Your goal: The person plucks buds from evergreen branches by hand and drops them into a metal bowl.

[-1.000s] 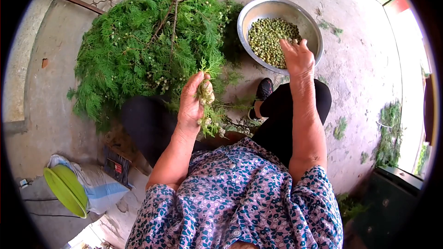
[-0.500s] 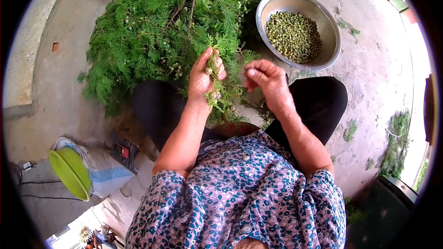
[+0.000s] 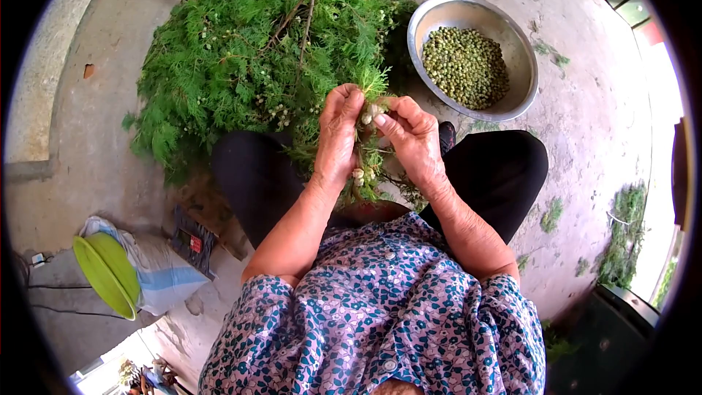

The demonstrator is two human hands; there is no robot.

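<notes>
mid-frame, sprig (image 3: 374,83) gripped by left hand (image 3: 338,140), pale cones (image 3: 371,112) pinched by right hand (image 3: 419,143); plucking seemingly underway, steady sprig needed.

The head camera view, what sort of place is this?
Probably a yard or porch: bare concrete floor, a heap of leafy green branches on it, and a metal basin of small green cones.

We recorded a hard grey floor (image 3: 596,124) as the supporting surface. On it, we noted a large pile of green branches (image 3: 212,73), with a round metal bowl (image 3: 521,60) just beside it. To the right, we logged small loose sprigs (image 3: 551,216) and a smaller green heap (image 3: 621,238); at lower left, a pale sack (image 3: 167,276) and dark cables (image 3: 60,287).
</notes>
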